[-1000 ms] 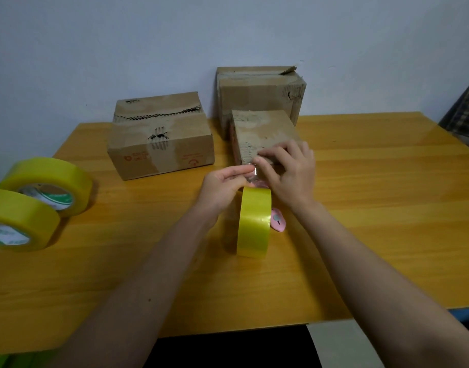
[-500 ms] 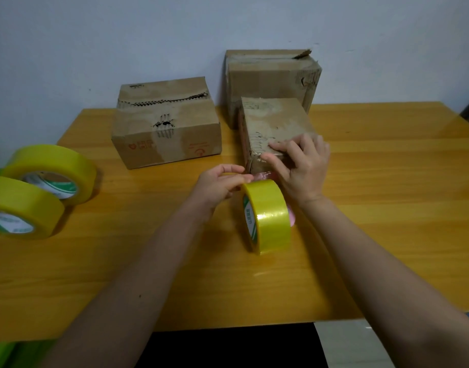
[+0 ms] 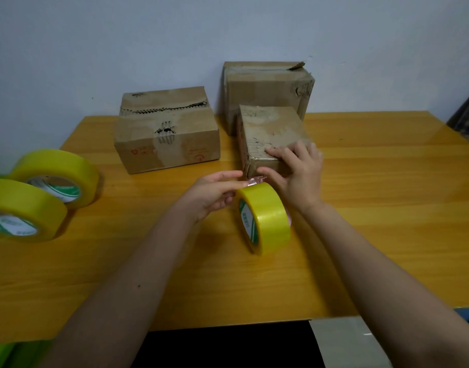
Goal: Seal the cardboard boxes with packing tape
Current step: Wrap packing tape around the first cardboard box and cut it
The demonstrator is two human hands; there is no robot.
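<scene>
A small cardboard box (image 3: 270, 128) lies in the middle of the wooden table (image 3: 387, 187). My right hand (image 3: 299, 176) presses on its near edge, with straight fingers on the top and the thumb against the front face. A yellow roll of packing tape (image 3: 266, 217) stands on edge just in front of the box. My left hand (image 3: 214, 191) is at the roll's top left and pinches the crinkled strip of tape (image 3: 254, 179) that runs from the roll to the box. Something pink (image 3: 289, 221) peeks out behind the roll.
A wider cardboard box (image 3: 167, 139) with a torn top sits at the back left. A taller box (image 3: 267, 83) stands against the wall. Two more yellow tape rolls (image 3: 58, 176) (image 3: 23, 211) lie at the left edge. A dark checked object (image 3: 466, 115) is at the far right.
My right hand has slid from the box's front corner up onto its top edge. The tape roll has turned and now shows its left side. My left hand stays at the strip.
</scene>
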